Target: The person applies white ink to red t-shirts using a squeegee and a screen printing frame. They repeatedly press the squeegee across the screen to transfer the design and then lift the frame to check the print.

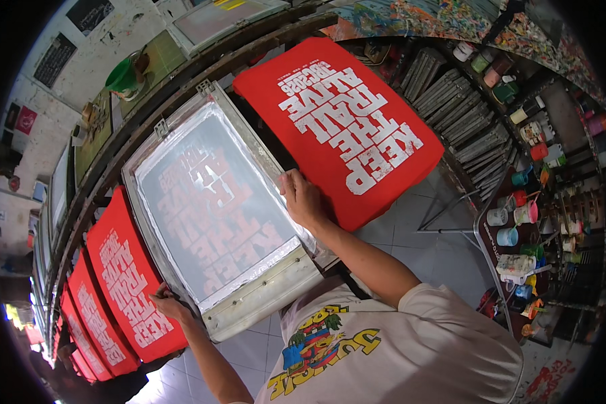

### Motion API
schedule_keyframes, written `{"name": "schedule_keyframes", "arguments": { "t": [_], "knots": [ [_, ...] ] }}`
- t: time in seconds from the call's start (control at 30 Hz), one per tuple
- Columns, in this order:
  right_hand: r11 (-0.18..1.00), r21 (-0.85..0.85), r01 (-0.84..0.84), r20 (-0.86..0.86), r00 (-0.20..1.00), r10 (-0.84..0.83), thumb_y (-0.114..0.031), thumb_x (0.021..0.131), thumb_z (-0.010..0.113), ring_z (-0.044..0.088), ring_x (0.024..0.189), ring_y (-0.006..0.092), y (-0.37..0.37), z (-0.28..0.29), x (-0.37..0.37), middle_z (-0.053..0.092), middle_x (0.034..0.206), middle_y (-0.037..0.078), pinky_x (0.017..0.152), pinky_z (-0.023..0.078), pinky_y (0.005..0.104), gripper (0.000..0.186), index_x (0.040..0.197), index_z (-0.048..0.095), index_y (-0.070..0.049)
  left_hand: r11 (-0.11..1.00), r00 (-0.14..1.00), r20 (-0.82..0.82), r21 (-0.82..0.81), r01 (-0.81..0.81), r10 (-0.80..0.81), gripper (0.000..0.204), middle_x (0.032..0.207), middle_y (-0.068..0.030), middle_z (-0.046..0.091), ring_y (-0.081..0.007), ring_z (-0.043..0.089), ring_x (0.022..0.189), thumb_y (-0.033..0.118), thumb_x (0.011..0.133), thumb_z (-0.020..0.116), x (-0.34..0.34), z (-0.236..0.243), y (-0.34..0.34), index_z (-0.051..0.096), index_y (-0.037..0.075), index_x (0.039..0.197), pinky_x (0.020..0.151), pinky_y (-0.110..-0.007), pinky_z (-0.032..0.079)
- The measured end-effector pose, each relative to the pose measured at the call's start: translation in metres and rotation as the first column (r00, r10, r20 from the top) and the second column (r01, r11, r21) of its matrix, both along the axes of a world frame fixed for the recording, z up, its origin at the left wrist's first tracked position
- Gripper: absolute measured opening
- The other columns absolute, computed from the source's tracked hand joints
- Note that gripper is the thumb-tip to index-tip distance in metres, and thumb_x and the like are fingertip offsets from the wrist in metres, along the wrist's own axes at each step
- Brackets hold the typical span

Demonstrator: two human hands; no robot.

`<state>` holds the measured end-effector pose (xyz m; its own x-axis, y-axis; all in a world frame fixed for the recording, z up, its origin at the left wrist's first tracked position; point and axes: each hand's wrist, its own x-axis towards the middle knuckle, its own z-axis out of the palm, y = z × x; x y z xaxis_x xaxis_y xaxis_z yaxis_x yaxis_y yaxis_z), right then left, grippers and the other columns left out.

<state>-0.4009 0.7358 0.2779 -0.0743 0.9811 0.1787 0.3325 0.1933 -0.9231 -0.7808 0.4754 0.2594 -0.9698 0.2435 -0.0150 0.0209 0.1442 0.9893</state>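
In front of me a silk-screen frame (pixel 266 281) lies over a board, with a grey mesh (pixel 215 209) bordered in white ink. Lettering shows faintly through the mesh. My right hand (pixel 301 198) is closed on the frame's right side, its fingers curled at the rim. Along the lower left side my left hand (pixel 172 304) grips the frame's edge, beside a printed red shirt (pixel 124 276); part of its fingers is hidden. To the right of the frame lies another red shirt (pixel 343 128) with large white lettering, flat on its board.
More printed red shirts (pixel 91 323) line the curved rail at left. Beyond the frame, a green bucket (pixel 121 79) stands on a ledge. At right are stacked frames (pixel 461 108) and a table (pixel 481 236) crowded with paint cups. Grey tiles (pixel 444 259) cover the floor.
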Motion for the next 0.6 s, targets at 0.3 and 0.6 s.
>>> {"name": "schedule_keyframes", "arguments": {
  "t": [0.3,0.6],
  "knots": [
    [0.998,0.048,-0.031,0.235,0.972,0.019,-0.032,0.110,0.048,0.066,0.064,0.0343,0.002,-0.013,-0.003,0.062,0.067,0.011,0.060,0.049,0.0456,0.040,0.082,0.056,-0.005,0.999,1.000,0.016,0.044,-0.003,0.002,0.054,0.065,-0.0013,0.049,-0.0082,0.041,0.056,0.032,0.108,0.035,-0.004,-0.007,0.001,0.069,-0.005,0.089,0.052,-0.022,0.032],
    [0.989,-0.099,-0.114,0.135,0.983,0.127,-0.039,0.106,0.056,0.067,0.068,0.0390,-0.004,0.016,0.001,0.064,0.069,0.015,0.061,0.050,0.0473,0.043,0.083,0.061,-0.003,0.999,1.000,0.014,0.035,-0.026,0.026,0.052,0.064,-0.0022,0.052,-0.0086,0.038,0.053,0.029,0.106,0.037,-0.011,-0.013,-0.004,0.071,-0.005,0.088,0.049,-0.025,0.029]
  ]
}}
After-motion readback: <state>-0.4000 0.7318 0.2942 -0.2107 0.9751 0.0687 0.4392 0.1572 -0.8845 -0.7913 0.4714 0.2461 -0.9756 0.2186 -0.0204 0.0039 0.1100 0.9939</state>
